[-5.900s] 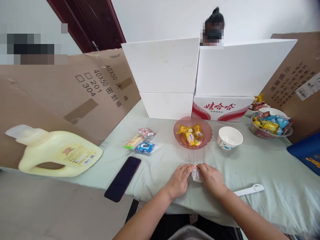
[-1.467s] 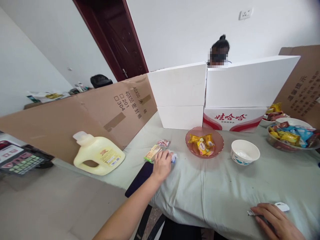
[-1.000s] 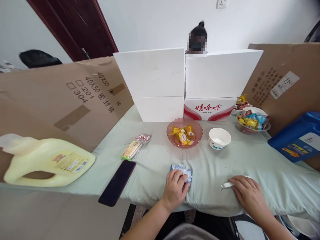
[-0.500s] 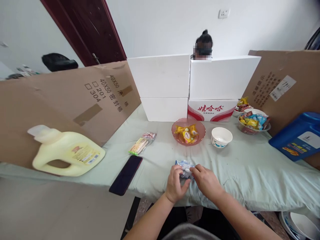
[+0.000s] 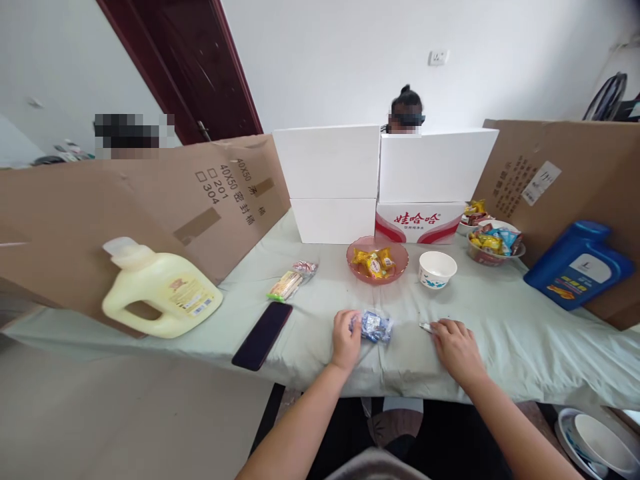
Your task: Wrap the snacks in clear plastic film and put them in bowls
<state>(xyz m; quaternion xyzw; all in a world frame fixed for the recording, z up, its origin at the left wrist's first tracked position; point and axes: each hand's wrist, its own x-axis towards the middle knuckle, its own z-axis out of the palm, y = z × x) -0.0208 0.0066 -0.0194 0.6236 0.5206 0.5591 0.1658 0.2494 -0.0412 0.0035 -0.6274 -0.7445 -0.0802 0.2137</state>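
Note:
A blue and white snack packet [image 5: 376,327] lies on the pale green tablecloth [image 5: 500,333] near the front edge. My left hand [image 5: 346,337] grips the packet's left end, fingers curled over it. A little to the right, my right hand [image 5: 455,347] rests palm down with its fingers closed over a small white tool [image 5: 425,327]; only the tool's tip shows at my fingertips. Behind the packet stand a pink bowl [image 5: 377,275] holding yellow wrapped sweets and an empty white bowl [image 5: 437,269].
A black phone [image 5: 263,327] and two snack packets [image 5: 293,280] lie at left. A cream jug [image 5: 160,293] stands far left, a blue jug [image 5: 577,265] at right, a snack bowl [image 5: 493,243] behind. White boxes [image 5: 335,180] and cardboard walls enclose the table; a person [image 5: 406,110] sits behind.
My left hand fetched the blue packet from the left pile to the front. My right hand has just left the packet and gone right onto the white tool.

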